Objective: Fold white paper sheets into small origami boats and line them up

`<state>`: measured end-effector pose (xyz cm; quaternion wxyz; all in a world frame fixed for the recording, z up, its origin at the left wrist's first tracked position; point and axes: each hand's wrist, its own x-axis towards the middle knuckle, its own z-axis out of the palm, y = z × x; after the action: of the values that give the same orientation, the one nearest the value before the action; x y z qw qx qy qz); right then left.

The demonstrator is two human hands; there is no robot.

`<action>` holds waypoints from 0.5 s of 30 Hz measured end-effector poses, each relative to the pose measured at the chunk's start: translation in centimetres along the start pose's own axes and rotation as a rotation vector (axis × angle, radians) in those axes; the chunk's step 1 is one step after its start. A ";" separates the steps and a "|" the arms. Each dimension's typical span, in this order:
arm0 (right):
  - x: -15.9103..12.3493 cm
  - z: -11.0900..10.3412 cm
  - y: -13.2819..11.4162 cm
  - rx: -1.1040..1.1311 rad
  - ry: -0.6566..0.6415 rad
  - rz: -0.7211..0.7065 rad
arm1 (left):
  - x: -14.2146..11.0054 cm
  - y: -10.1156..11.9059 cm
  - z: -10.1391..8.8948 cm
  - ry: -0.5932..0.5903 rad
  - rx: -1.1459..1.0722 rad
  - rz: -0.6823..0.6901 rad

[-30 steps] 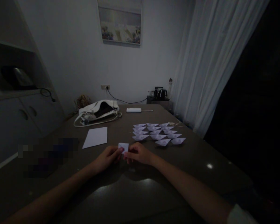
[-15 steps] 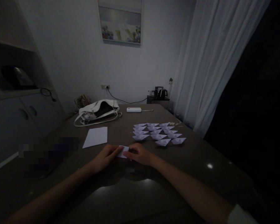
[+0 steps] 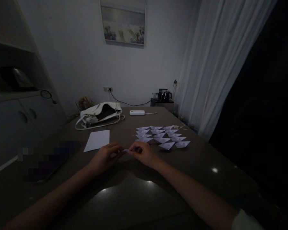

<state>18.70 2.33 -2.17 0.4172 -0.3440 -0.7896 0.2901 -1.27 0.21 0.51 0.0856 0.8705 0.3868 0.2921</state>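
Observation:
A small folded piece of white paper (image 3: 126, 150) is pinched between both hands above the table, seen nearly edge-on. My left hand (image 3: 108, 156) grips its left side with thumb and fingertips. On its right side, my right hand (image 3: 144, 154) does the same, thumb below and index finger above. Most of the paper is covered by the fingertips. Several folded paper boats (image 3: 162, 140) stand in rows on the table just beyond and right of my right hand. Behind my left hand lies a flat stack of white paper (image 3: 97, 140).
At the table's (image 3: 124, 204) far left is a white handbag (image 3: 99, 115) with its strap spread out. A white power bank (image 3: 137, 112) with a short cable lies at the back. Small scraps (image 3: 180, 126) lie beyond the boats. A blurred-out patch (image 3: 50, 159) covers something at left.
The folded paper has turned from showing its flat face to nearly edge-on. Both hands have risen slightly, with their fingertips closer together on it.

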 end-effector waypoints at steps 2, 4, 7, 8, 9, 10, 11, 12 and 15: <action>0.0 0.0 -0.1 -0.048 -0.003 -0.024 | -0.1 0.1 0.0 0.002 -0.011 -0.002; -0.1 -0.1 -0.3 -0.097 -0.013 -0.061 | -0.1 0.0 0.1 -0.012 -0.011 -0.024; -0.2 -0.2 -0.7 -0.143 -0.013 -0.101 | -0.2 -0.1 0.3 -0.041 0.017 -0.043; -0.2 -0.2 -0.8 -0.160 -0.010 -0.111 | -0.2 -0.1 0.4 -0.050 0.027 -0.041; -0.2 -0.3 -0.8 -0.179 -0.009 -0.119 | -0.2 -0.1 0.4 -0.054 0.034 -0.037; -0.2 -0.3 -0.8 -0.195 -0.010 -0.126 | -0.2 -0.1 0.5 -0.052 0.039 -0.028; -0.2 -0.3 -0.8 -0.207 -0.013 -0.133 | -0.2 0.0 0.4 -0.044 0.042 -0.014; -0.2 -0.3 -0.7 -0.210 -0.014 -0.140 | -0.2 0.1 0.4 -0.035 0.044 0.006; -0.2 -0.3 -0.6 -0.205 -0.013 -0.166 | -0.1 0.5 0.2 -0.005 0.048 0.073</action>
<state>18.86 1.88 -1.70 0.3975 -0.3165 -0.8434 0.1745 -0.91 -0.23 0.53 0.0546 0.8866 0.3614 0.2835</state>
